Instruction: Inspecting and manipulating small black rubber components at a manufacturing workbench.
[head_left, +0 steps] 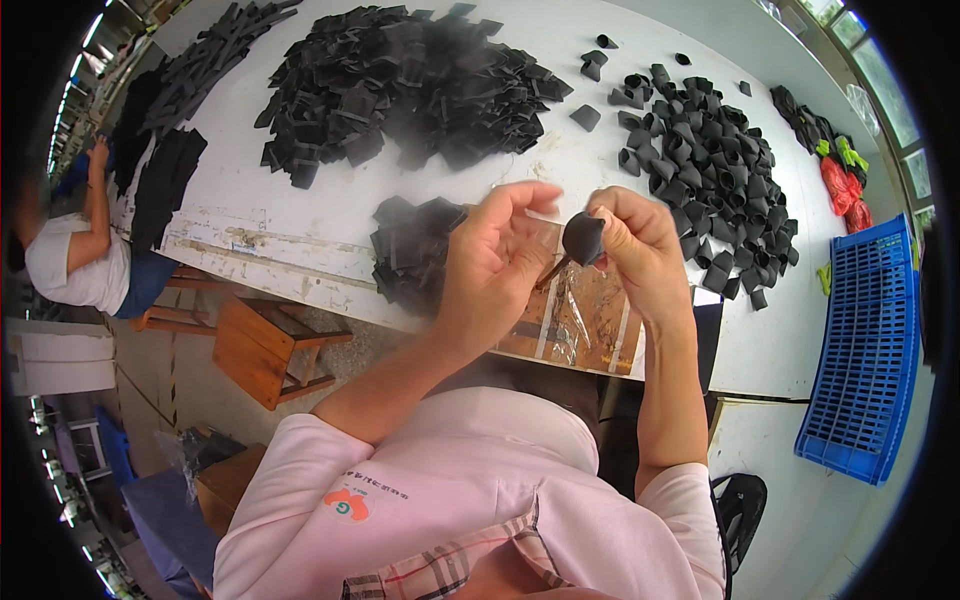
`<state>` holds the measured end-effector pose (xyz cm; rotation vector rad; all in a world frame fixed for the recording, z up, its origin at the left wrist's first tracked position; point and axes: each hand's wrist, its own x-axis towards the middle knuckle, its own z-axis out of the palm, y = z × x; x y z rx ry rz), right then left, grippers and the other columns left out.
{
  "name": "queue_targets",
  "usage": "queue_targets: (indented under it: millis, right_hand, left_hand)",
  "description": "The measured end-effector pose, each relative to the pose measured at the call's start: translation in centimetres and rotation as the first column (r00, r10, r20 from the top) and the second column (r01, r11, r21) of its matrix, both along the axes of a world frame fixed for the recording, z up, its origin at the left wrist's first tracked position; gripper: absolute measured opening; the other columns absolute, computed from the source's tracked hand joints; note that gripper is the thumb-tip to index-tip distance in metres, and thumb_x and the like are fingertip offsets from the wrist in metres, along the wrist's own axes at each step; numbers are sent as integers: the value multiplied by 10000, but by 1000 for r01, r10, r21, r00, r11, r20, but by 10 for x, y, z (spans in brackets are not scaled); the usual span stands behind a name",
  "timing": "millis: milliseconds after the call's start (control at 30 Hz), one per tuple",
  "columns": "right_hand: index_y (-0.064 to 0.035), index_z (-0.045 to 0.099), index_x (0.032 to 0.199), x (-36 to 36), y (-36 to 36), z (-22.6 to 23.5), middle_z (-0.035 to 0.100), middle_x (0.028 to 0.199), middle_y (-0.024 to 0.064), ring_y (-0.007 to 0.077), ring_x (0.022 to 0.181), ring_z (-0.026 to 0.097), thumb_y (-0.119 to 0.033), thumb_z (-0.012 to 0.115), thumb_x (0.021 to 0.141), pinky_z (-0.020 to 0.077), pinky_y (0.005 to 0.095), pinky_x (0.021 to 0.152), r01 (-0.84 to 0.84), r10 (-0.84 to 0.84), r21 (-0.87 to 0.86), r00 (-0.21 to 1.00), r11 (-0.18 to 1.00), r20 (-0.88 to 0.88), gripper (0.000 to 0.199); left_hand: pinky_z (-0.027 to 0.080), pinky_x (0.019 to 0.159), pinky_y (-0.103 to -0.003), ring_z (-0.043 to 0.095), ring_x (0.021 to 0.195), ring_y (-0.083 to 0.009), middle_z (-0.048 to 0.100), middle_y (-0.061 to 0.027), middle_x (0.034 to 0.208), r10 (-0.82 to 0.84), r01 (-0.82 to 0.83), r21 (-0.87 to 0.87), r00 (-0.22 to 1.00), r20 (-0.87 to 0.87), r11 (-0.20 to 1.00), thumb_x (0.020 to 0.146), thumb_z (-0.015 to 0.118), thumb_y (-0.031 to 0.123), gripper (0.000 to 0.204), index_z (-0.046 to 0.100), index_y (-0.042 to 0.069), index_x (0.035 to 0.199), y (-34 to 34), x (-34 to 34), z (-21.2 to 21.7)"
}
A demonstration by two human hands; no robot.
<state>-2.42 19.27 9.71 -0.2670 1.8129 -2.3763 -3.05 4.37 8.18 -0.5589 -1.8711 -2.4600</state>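
Head view: above the white worktable (300, 215), the right hand (640, 250) pinches a small black folded piece (583, 237) between thumb and fingers. The left hand (495, 265) is raised beside it, fingers curled, possibly gripping a thin brown stick (550, 273) that touches the piece. 2 black piles flank them: flat pieces (410, 250) left, folded pieces (715, 170) right.

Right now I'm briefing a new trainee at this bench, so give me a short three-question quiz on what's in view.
1. True or false: the right hand holds a small black piece.
2. Which lies nearest the left hand? A) blue crate B) small stack of flat black pieces C) wooden stool
3. What colour is the table?

Key: 1 true; 2 B; 3 white.
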Motion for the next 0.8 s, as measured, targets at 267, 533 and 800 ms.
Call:
queue_targets:
  millis: [267,533,800]
  right_hand:
    - [1,552,867,27,-8,4,509,764,48,96,604,471,-192,672,710,365,192,499,580,-370,287,755,763,-542,277]
    - [-23,558,841,25,-26,19,524,734,66,145,530,515,-102,700,642,399,244,435,717,-172,462,619,522,-766,257]
    - [-6,575,775,22,-23,13,523,654,68,143,514,503,-12,626,706,390,246,437,734,-235,390,589,557,-773,86]
  left_hand:
    - [436,651,-225,549,733,-125,588,-62,808,-95,61,-121,950,-298,991,745,601,22,100,609,8,844,2,-11,17]
    - [392,779,-263,503,810,-143,550,-102,844,-122,73,447,989,82,892,847,495,61,109,559,-18,885,1,-7,13]
    - [381,818,-272,495,844,-144,531,-94,907,-228,76,560,951,207,825,862,475,74,121,543,-15,908,-5,3,5]
